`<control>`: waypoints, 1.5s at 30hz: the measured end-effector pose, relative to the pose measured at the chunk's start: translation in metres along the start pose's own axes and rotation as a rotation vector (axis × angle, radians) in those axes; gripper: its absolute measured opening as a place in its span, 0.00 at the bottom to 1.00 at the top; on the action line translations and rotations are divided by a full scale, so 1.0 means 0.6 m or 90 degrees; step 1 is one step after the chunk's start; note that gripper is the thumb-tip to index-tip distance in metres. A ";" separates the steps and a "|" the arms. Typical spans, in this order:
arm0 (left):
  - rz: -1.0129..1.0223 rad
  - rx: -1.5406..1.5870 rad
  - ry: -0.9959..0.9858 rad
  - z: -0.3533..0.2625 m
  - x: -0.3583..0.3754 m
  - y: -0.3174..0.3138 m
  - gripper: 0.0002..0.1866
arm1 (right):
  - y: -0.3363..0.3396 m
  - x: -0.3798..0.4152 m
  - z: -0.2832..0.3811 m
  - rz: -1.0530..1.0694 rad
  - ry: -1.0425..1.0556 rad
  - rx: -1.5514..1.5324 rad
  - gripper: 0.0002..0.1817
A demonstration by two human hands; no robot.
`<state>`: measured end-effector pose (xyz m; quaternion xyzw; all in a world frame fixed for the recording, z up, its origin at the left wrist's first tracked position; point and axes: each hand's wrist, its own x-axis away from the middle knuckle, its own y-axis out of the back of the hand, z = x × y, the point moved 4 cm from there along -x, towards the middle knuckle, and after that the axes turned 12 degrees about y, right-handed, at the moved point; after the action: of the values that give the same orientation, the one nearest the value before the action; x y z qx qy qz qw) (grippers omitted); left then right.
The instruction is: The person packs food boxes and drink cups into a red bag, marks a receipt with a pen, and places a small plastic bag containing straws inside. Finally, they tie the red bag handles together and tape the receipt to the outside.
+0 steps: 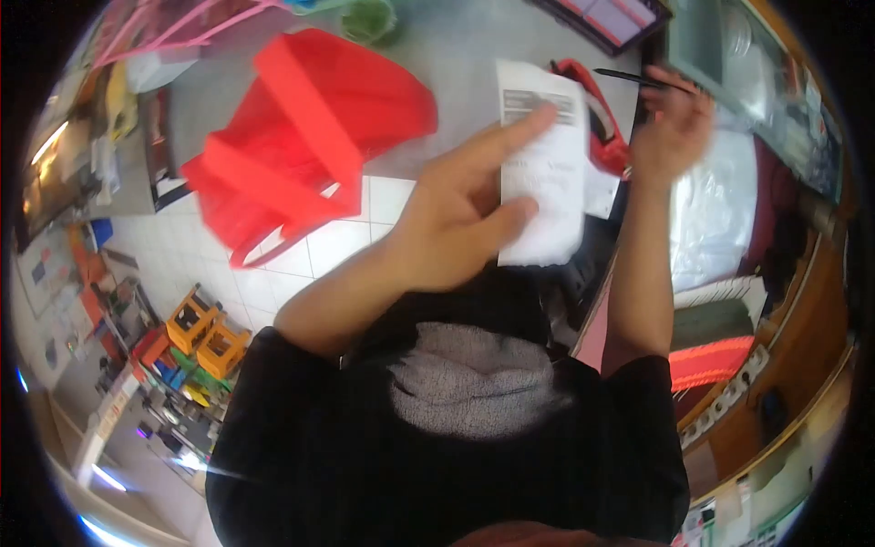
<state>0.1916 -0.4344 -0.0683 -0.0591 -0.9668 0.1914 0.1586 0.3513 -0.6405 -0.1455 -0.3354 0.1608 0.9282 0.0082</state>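
Note:
My left hand (456, 205) is closed on a white printed receipt (551, 182), with the thumb and index finger lying over its face. Dark printed lines show near its top; the rest is too blurred to read. My right hand (674, 132), smeared a little by motion, is raised to the right with a black pen (624, 75) in its fingers, the pen pointing left. Between the two hands, partly behind the receipt, lies a red pouch (602, 123). A red cloth bag with broad handles (319, 137) rests at the counter's edge, left of my left hand.
A grey counter (465, 32) spans the top. At its back right is a framed screen (615, 18); a green container (369, 20) stands at the back. Clear plastic bags (715, 210) lie right of my right forearm, above a power strip (729, 397). Orange stools (205, 333) stand lower left.

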 end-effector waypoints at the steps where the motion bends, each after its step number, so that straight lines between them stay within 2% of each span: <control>1: -0.013 0.026 0.106 0.068 -0.018 0.028 0.35 | 0.021 0.018 -0.001 -0.085 -0.053 -0.144 0.08; 2: -0.025 0.047 0.212 0.139 -0.042 0.058 0.35 | 0.041 0.037 -0.002 -0.183 -0.093 -0.288 0.07; 4: -0.023 -0.096 0.234 0.272 -0.073 0.107 0.36 | 0.026 0.080 0.032 -0.223 -0.154 -0.290 0.08; 5: -0.020 -0.171 0.236 0.319 -0.083 0.124 0.36 | 0.023 0.115 0.024 -0.172 -0.150 -0.272 0.09; 8: -0.015 -0.581 0.057 0.341 -0.093 0.125 0.36 | 0.010 0.231 -0.004 -0.053 -0.162 -0.254 0.16; 11: -0.019 -0.934 -0.048 0.343 -0.106 0.140 0.36 | -0.015 0.305 -0.032 0.036 -0.240 -0.399 0.11; 13: -0.067 -0.968 -0.111 0.347 -0.118 0.165 0.40 | -0.028 0.319 -0.050 0.067 -0.274 -0.447 0.10; 14: -0.058 -1.063 -0.091 0.343 -0.127 0.164 0.35 | -0.037 0.319 -0.058 0.091 -0.279 -0.454 0.10; 15: -0.058 -1.078 -0.099 0.343 -0.129 0.168 0.35 | -0.042 0.324 -0.069 0.117 -0.286 -0.468 0.10; 18: -0.049 -1.096 -0.106 0.358 -0.121 0.175 0.36 | -0.040 0.345 -0.104 0.238 -0.077 -0.338 0.09; 19: -0.048 -1.099 -0.107 0.360 -0.117 0.176 0.36 | -0.035 0.349 -0.106 0.224 -0.110 -0.385 0.09; 20: -0.051 -1.104 -0.109 0.363 -0.111 0.177 0.36 | -0.027 0.344 -0.116 0.274 -0.114 -0.439 0.09; 23: -0.054 -1.107 -0.106 0.369 -0.098 0.178 0.36 | -0.018 0.363 -0.113 0.174 -0.178 -0.474 0.09; 24: -0.056 -1.106 -0.106 0.370 -0.097 0.179 0.36 | -0.013 0.361 -0.117 0.189 -0.166 -0.450 0.09; 26: -0.061 -1.102 -0.100 0.372 -0.094 0.179 0.37 | -0.004 0.350 -0.124 0.290 -0.234 -0.404 0.09; 29: -0.058 -1.098 -0.096 0.376 -0.089 0.178 0.37 | 0.024 0.316 -0.127 0.540 -0.475 -0.325 0.11; 31: -0.066 -1.099 -0.099 0.379 -0.087 0.177 0.37 | -0.039 0.324 -0.105 0.489 -0.287 -0.352 0.14; 33: -0.056 -1.105 -0.091 0.378 -0.083 0.178 0.38 | -0.108 0.338 -0.069 0.404 0.007 -0.356 0.18; 36: -0.063 -1.098 -0.090 0.379 -0.081 0.178 0.38 | -0.113 0.300 -0.069 0.543 0.079 -0.256 0.18; 37: -0.063 -1.095 -0.091 0.379 -0.081 0.180 0.38 | -0.116 0.318 -0.067 0.466 0.071 -0.230 0.17; 41: -0.064 -1.091 -0.094 0.382 -0.081 0.184 0.39 | -0.122 0.319 -0.047 0.434 0.046 -0.090 0.15; 45: -0.066 -1.089 -0.094 0.384 -0.081 0.181 0.39 | -0.112 0.338 -0.068 0.353 0.066 -0.177 0.14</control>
<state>0.1675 -0.4240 -0.3265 -0.1016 -0.7879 -0.6074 0.0047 0.2280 -0.6080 -0.3214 -0.3236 0.1181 0.8897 -0.2997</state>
